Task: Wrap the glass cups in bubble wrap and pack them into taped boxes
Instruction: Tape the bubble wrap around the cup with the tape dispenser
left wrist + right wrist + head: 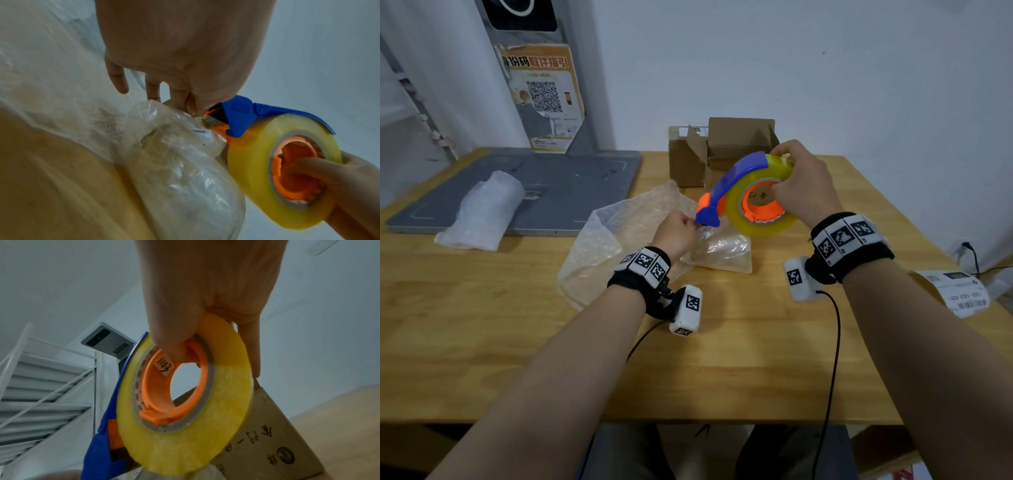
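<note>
Taping my second bubble-wrapped glass cup (pixel 719 248): right grip (pixel 799 186) clamps the yellow tape roll in its blue-and-orange dispenser (pixel 751 197), left grip (pixel 678 233) pinches the tape end; brown cardboard boxes (pixel 726 150) at the tabletop's far edge wait unpacked.

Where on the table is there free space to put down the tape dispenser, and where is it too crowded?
Bare wood lies along the table near edge, and right of the wrapped cup up to the paper label. Crowded: the centre, with loose bubble wrap, and the back, with cardboard boxes.

wrapped cup (pixel 722 251) on table (pixel 756 359) | boxes (pixel 722 150) behind | loose wrap (pixel 616 240) left
</note>
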A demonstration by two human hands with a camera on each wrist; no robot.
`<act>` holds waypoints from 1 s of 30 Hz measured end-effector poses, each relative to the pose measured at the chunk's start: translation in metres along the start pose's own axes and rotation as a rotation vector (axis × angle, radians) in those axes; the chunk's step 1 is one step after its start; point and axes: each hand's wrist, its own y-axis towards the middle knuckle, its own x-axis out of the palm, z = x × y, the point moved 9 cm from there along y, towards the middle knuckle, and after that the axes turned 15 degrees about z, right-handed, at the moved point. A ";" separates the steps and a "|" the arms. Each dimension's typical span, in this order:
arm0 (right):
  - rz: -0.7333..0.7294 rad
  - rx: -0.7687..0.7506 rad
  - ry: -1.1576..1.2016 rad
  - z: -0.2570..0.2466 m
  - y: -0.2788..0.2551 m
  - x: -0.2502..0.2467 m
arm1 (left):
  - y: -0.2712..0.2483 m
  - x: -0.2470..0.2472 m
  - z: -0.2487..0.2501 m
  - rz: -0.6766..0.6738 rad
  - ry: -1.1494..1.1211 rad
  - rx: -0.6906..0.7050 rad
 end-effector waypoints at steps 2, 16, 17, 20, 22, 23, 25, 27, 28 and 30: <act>0.013 0.004 -0.007 0.007 0.003 -0.007 | 0.000 0.000 -0.002 0.028 -0.010 -0.017; 0.113 0.048 0.012 0.076 0.003 -0.059 | -0.005 0.015 0.002 0.075 0.064 0.064; 0.113 0.051 0.015 0.080 0.002 -0.060 | -0.007 0.018 0.003 0.072 0.055 0.070; 0.093 0.054 0.003 0.090 -0.003 -0.060 | -0.011 0.025 0.002 0.055 0.031 0.074; 0.079 0.053 -0.009 0.097 -0.009 -0.058 | -0.014 0.027 0.004 0.049 0.015 0.083; 0.075 0.056 -0.015 0.100 -0.012 -0.058 | -0.015 0.027 0.005 0.045 0.013 0.089; 0.068 0.074 -0.019 0.108 -0.019 -0.055 | -0.016 0.026 0.004 0.059 0.003 0.084; 0.069 0.085 -0.015 0.113 -0.024 -0.055 | -0.016 0.023 0.000 0.083 -0.025 0.044; 0.073 0.088 -0.010 0.115 -0.026 -0.054 | -0.016 0.022 -0.003 0.089 -0.043 0.023; 0.079 0.093 0.002 0.118 -0.030 -0.054 | -0.015 0.016 0.000 0.113 -0.052 0.063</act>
